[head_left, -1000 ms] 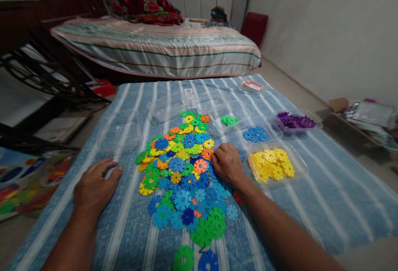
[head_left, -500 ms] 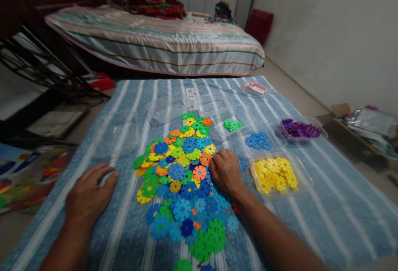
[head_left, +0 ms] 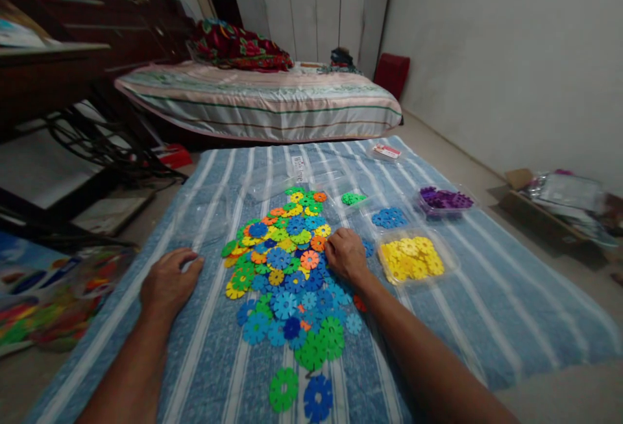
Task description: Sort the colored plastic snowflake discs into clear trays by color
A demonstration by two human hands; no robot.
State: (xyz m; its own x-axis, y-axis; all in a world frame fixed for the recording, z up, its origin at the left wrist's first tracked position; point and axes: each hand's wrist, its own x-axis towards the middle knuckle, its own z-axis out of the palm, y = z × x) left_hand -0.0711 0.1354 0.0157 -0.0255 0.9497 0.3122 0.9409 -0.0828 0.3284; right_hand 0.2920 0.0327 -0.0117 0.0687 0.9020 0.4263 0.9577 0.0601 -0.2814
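Observation:
A loose pile of flower-shaped plastic discs (head_left: 277, 258) in green, yellow, orange and blue lies on the striped cloth (head_left: 204, 320). At the pile's right edge, my right hand (head_left: 348, 255) has its fingers curled down against the discs. Its fingertips are hidden, so what they pinch does not show. My left hand (head_left: 169, 281) rests on the cloth left of the pile, empty, thumb apart from the fingers. Right of my right hand stand clear boxes with yellow discs (head_left: 411, 258), blue discs (head_left: 389, 217), green discs (head_left: 353, 199) and purple pieces (head_left: 445, 200).
Empty-looking clear containers (head_left: 204, 213) stand behind my left hand. Farther back on the cloth is a small box with a red-and-white label (head_left: 387, 151). A bed (head_left: 272, 102) lies beyond the table. On the floor at right is a cardboard box (head_left: 540, 216).
The view has tilted up, so more of the bed and wardrobe shows, along with a blue disc at the bottom. My hands keep nearly the same places by the pile.

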